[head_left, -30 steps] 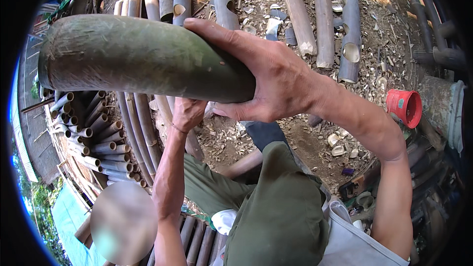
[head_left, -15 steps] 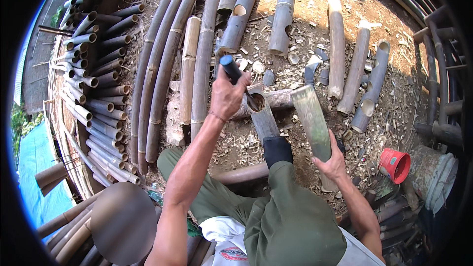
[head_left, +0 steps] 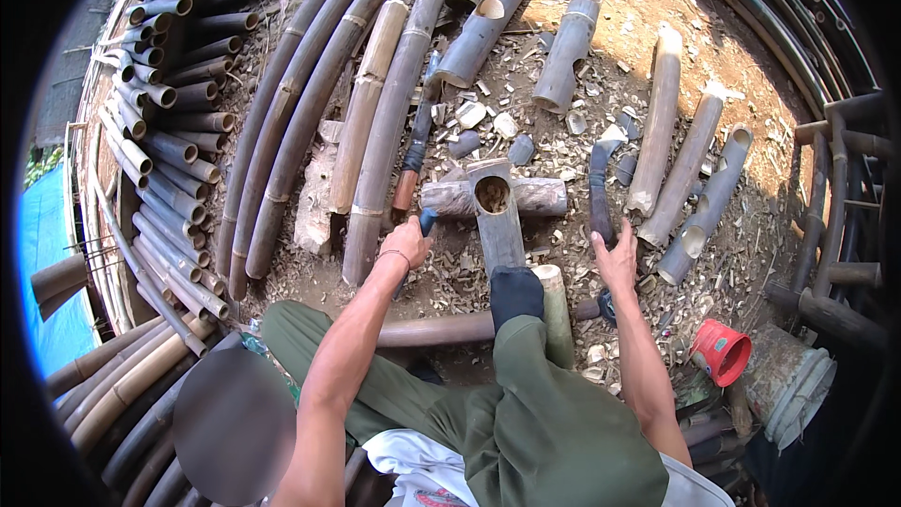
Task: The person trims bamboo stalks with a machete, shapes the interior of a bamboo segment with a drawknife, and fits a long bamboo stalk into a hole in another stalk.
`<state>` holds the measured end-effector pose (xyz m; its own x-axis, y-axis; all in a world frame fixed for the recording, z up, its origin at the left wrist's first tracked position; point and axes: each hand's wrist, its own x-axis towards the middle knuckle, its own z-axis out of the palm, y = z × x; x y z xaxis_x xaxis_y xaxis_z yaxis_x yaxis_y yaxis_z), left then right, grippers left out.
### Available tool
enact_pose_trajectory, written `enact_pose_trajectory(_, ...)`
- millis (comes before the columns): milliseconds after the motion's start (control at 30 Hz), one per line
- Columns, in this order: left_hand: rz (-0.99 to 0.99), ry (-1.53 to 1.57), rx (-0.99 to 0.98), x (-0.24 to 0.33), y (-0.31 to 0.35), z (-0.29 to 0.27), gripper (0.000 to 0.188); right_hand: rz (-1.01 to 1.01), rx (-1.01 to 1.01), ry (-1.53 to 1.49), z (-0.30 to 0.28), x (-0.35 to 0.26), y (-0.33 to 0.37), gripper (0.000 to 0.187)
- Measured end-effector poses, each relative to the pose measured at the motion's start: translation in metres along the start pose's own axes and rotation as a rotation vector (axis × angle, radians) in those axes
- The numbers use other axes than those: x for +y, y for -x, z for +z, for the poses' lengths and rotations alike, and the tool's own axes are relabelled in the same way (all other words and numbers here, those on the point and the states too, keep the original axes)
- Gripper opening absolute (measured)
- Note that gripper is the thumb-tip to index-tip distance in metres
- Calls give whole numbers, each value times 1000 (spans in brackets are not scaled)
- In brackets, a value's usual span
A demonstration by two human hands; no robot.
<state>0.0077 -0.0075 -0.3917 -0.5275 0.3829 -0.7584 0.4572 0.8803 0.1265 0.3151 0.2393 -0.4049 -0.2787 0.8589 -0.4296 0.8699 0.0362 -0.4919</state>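
Note:
My left hand (head_left: 405, 244) is closed around a chisel-like tool with a blue-ended handle (head_left: 428, 220); its lower part points toward my leg. My right hand (head_left: 615, 258), thumb and fingers apart, reaches the lower end of a dark-handled tool (head_left: 599, 183) lying on the ground. Whether it touches that tool is hard to see. Under my black-socked foot (head_left: 516, 295) is a bamboo segment (head_left: 500, 242) with a round hole in its top. It lies across a short log (head_left: 542, 197). A greenish bamboo club (head_left: 554, 296) rests beside my foot.
Long bamboo poles (head_left: 385, 141) lie to the left, beside stacked bamboo (head_left: 188, 188). Holed bamboo pieces (head_left: 569, 56) lie farther off. A brown-handled tool (head_left: 407, 178) is by my left hand. At the right are a red bucket (head_left: 710, 353) and a dirty pail (head_left: 784, 376). Chips litter the ground.
The chisel-like tool has come out of the hole and moved left and nearer in my left hand. My right hand has let go of the greenish club and reached forward to the dark-handled tool.

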Motion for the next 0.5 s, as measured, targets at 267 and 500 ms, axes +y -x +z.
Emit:
enact_pose_trajectory(267,263,280,103,6,26,26,71,37,72,-506,-4,20,-34,57)
enact_pose_trajectory(500,136,1114,82,81,20,57,101,-335,157,-1117,-86,-99,-45,42)
